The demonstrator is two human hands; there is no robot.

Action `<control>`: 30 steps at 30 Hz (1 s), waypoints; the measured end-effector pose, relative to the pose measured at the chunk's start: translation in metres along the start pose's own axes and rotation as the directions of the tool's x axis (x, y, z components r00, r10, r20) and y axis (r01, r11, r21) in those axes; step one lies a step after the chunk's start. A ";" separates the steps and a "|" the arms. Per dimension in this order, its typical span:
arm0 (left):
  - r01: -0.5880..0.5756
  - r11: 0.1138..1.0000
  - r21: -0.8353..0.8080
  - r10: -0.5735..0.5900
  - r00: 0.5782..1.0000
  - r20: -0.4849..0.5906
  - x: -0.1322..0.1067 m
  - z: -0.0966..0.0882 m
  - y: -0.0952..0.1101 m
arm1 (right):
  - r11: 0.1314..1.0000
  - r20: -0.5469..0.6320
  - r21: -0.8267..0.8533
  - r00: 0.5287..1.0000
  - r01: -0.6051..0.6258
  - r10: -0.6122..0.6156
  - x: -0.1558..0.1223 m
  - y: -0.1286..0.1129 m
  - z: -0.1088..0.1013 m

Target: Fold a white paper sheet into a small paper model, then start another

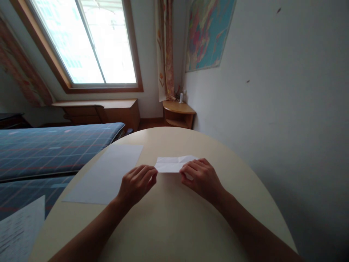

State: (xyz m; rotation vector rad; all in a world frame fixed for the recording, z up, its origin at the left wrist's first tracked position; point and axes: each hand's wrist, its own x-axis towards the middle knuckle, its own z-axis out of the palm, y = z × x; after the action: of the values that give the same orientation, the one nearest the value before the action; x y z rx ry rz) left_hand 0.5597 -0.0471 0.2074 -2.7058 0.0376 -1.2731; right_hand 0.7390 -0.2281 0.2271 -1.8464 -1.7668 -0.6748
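A small sheet of white paper (pixel 168 164) with visible creases is held between my two hands over the round table. My left hand (pixel 139 181) pinches its near left corner between thumb and fingers. At the near edge further right, my right hand (pixel 201 178) pinches the paper too, its fingers curled over the right part and hiding some of it. Behind the right fingers a section of the paper rises at a slight angle. A shadow falls on the tabletop below its near edge.
The round cream table (pixel 174 225) carries a larger flat white sheet (pixel 105 174) on the left. Past its left edge are a blue plaid mattress (pixel 54 149) and a printed page (pixel 23 229). A white wall (pixel 286 120) borders the right side. A corner shelf (pixel 178 107) stands behind.
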 end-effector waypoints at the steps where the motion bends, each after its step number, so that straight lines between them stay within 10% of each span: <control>1: 0.002 1.000 0.005 -0.002 1.000 -0.002 0.000 -0.001 -0.001 | 1.000 -0.002 -0.001 1.000 -0.004 0.004 0.000 0.000 0.000; 22: 0.111 0.992 0.053 -0.109 0.993 -0.034 -0.010 0.000 -0.026 | 0.997 -0.047 -0.056 0.997 -0.060 0.058 -0.002 0.014 0.001; 30: 0.017 0.998 -0.068 -0.017 1.000 -0.007 0.001 0.003 0.012 | 1.000 0.027 -0.027 1.000 0.011 -0.010 -0.002 0.004 0.005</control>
State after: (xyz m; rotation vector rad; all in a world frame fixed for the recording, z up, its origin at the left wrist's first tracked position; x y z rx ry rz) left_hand 0.5632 -0.0584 0.2045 -2.7637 0.0599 -1.3101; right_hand 0.7428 -0.2263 0.2217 -1.8734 -1.7938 -0.6844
